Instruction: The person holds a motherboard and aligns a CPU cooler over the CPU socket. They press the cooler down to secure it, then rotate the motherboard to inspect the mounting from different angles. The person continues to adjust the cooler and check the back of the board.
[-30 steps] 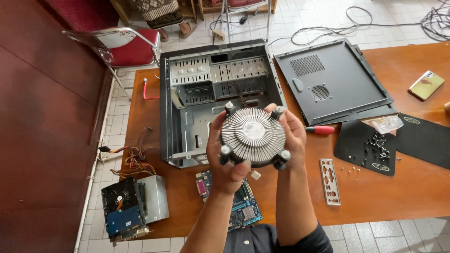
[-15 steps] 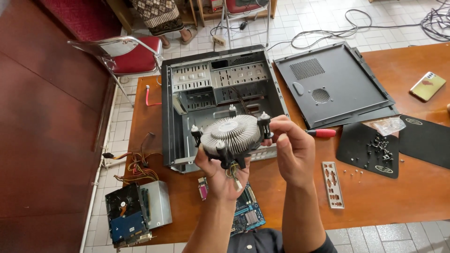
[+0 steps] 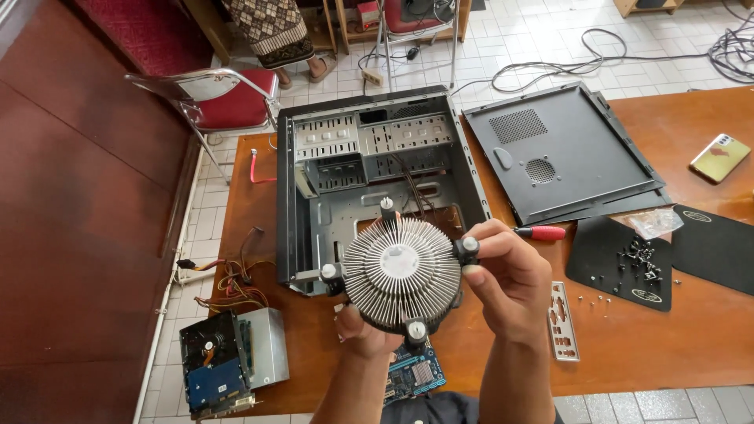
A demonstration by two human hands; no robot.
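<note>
I hold a round processor cooler (image 3: 402, 271) with silver radial fins and black push-pin legs up in front of me, its finned underside facing the camera. My left hand (image 3: 363, 330) cups it from below and behind. My right hand (image 3: 509, 276) grips its right side, thumb and fingers on one push-pin leg. Beyond the cooler, an open black computer case (image 3: 377, 169) lies flat on the wooden table (image 3: 707, 338). A blue motherboard (image 3: 412, 377) lies on the table's near edge under my hands.
The case's side panel (image 3: 561, 153) lies right of the case. A red-handled screwdriver (image 3: 542, 232), a metal port plate (image 3: 563, 322), black mats with several screws (image 3: 636, 263) and a phone (image 3: 719, 157) sit to the right. A power supply with drives (image 3: 228, 357) and loose cables (image 3: 232, 279) lie left. A red chair (image 3: 224, 102) stands beyond.
The cooler has been turned and tilted in my hands, from fins-up, through a sideways tilt, back to facing the camera. My right hand now pinches one leg.
</note>
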